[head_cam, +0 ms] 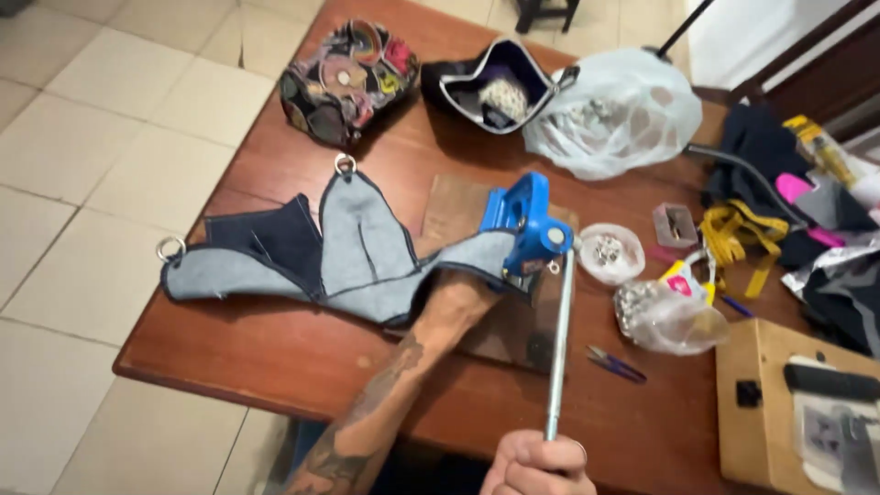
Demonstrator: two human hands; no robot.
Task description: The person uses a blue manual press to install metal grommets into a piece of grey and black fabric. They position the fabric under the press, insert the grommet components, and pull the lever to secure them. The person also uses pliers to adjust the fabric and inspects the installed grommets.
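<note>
A denim piece [362, 247] in grey and dark blue, with metal rings at two corners, lies spread on the brown wooden table [275, 367]. Its right tip sits in a blue hand press [527, 225] standing on a wooden board [458, 206]. My left forearm [431, 335] reaches up to the press, where the denim covers my left hand. At the table's near edge, my right hand [536, 463] grips the end of the press's long metal lever [557, 348].
At the back are a patterned pouch [348, 78], an open black pouch [500, 87] and a clear plastic bag [614, 110]. Right of the press lie a round dish of eyelets [610, 252], a small bag of metal parts [665, 316], purple snips [616, 364], a yellow tape measure [733, 234] and a wooden box [797, 403].
</note>
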